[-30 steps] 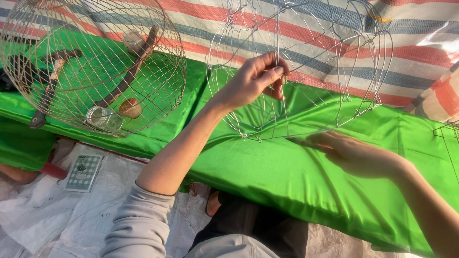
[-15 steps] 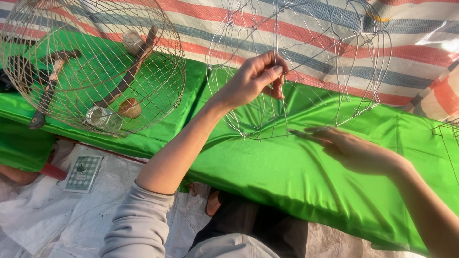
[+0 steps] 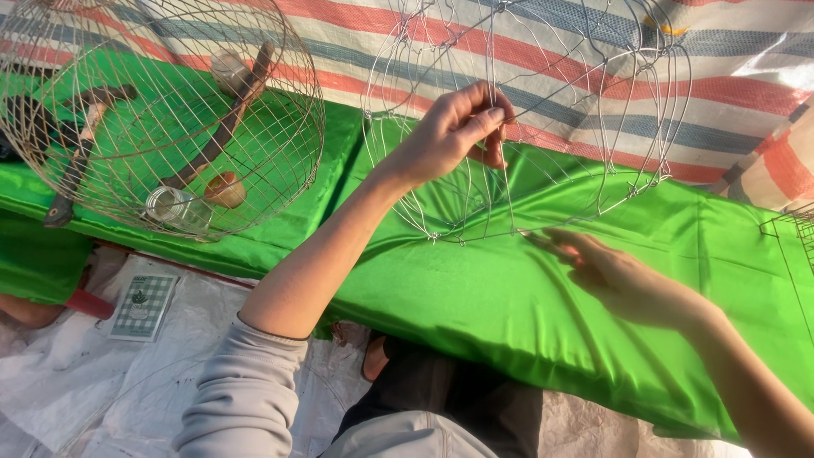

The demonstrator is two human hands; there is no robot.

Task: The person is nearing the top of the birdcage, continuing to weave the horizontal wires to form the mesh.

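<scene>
**Left hand pinching the wire frame, right hand at its lower edge**

I've got the left hand [image 3: 445, 136] up in the centre of the frame, thumb and fingers [image 3: 483, 119] pinched shut on a thin upright wire of the unfinished wire frame [image 3: 560, 110]. Something small and dark sits inside that pinch, and I can't tell what it is. The right hand [image 3: 615, 276] lies lower, right of centre, fingers stretched flat and pointing left, their tips touching the frame's bottom wire; it's laid open, not closed round anything.

The frame itself stands upright in the upper middle, its curved wires rising off the top edge, its lower rim resting on the green cloth [image 3: 475, 288] that runs across the whole picture. Behind it hangs a striped tarp [image 3: 551, 51] in red, blue and white.

Over in the upper left sits a finished round wire cage [image 3: 161, 110] on the same cloth, with a long dark tool [image 3: 216, 127] and a small glass jar [image 3: 174, 208] seen through its bars. Lower left, a small checked card [image 3: 140, 305] lies on the white sheet [image 3: 51, 382].
</scene>
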